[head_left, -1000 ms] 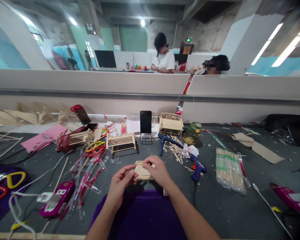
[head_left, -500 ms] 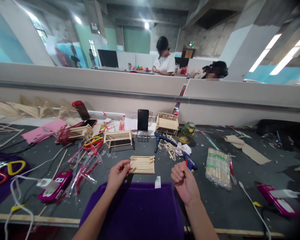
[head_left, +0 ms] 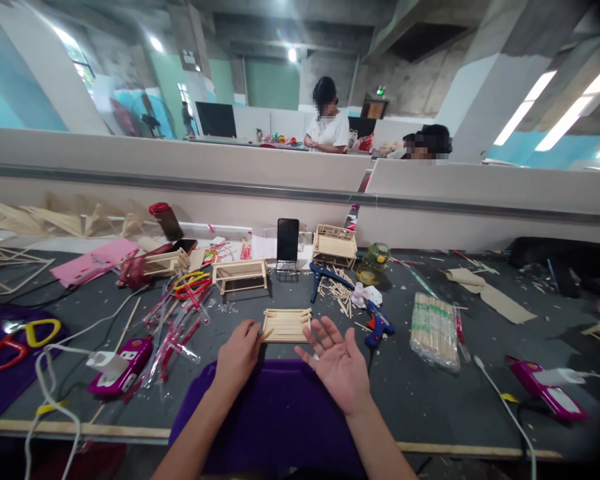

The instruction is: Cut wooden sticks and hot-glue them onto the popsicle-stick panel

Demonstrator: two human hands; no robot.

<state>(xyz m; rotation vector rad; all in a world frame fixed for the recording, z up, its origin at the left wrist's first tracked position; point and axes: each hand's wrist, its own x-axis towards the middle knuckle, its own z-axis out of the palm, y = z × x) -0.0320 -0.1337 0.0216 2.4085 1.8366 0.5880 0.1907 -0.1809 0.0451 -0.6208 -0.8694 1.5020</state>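
Observation:
A flat panel of glued wooden sticks (head_left: 286, 325) lies on the dark table just beyond a purple cloth (head_left: 275, 413). My left hand (head_left: 237, 357) pinches the panel's left edge with fingers curled. My right hand (head_left: 336, 363) hovers beside the panel's right end, palm up, fingers spread, holding nothing. A blue glue gun (head_left: 377, 325) lies just right of my right hand.
Loose sticks (head_left: 337, 293), blue clippers (head_left: 325, 277), a pack of sticks (head_left: 433, 330), small stick furniture (head_left: 240, 273), a phone on a stand (head_left: 287, 243) and glue sticks (head_left: 177, 327) crowd the table. Magenta glue guns (head_left: 123, 367) lie left and right. Two people sit beyond the partition (head_left: 300, 173).
My right hand left the stick panel, swung right as a loose fist, then came back beside it and opened palm up. My left hand stayed on the panel's left edge.

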